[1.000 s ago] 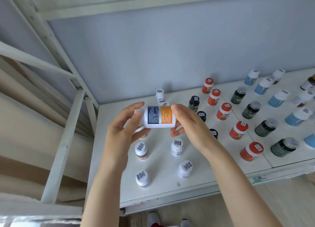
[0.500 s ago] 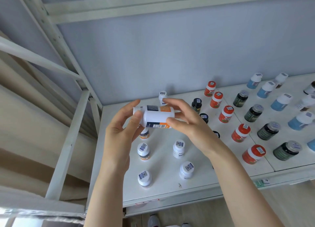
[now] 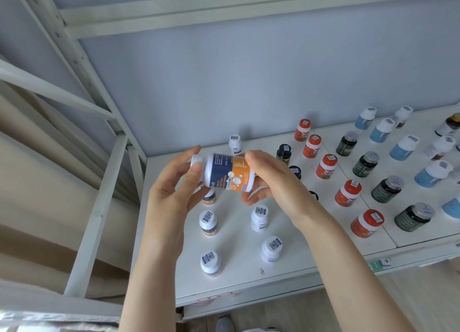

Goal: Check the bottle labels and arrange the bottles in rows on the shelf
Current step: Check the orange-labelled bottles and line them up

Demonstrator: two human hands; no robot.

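Here, both forearms rise from the lower edge of the view and meet above the shelf (image 3: 236, 278), the hands facing each other around one bottle (image 3: 229, 173) held on its side in the air. The left hand (image 3: 171, 194) is turned palm toward the bottle, its thumb pressed on the bottle's shoulder just beside the white cap (image 3: 196, 158), which points left, while its fingers reach up behind the cap end. The right hand (image 3: 273, 182) takes the base end, back of the hand to the camera: one digit arches over the top of the label's orange half and others curl beneath, so each hand's grip is clamped on the bottle. The label, dark blue toward the cap and orange toward the base, faces the camera. Directly below the grip, white-capped bottles (image 3: 259, 217) stand upright on the shelf in two loose columns, one partly hidden behind the left hand; another stands just beyond the grip, near the back wall. To the right of the grip run columns of black-capped bottles (image 3: 283, 153), red bottles (image 3: 326, 166), dark green bottles (image 3: 387, 188) and blue bottles (image 3: 404, 147), all upright and apart from one another.
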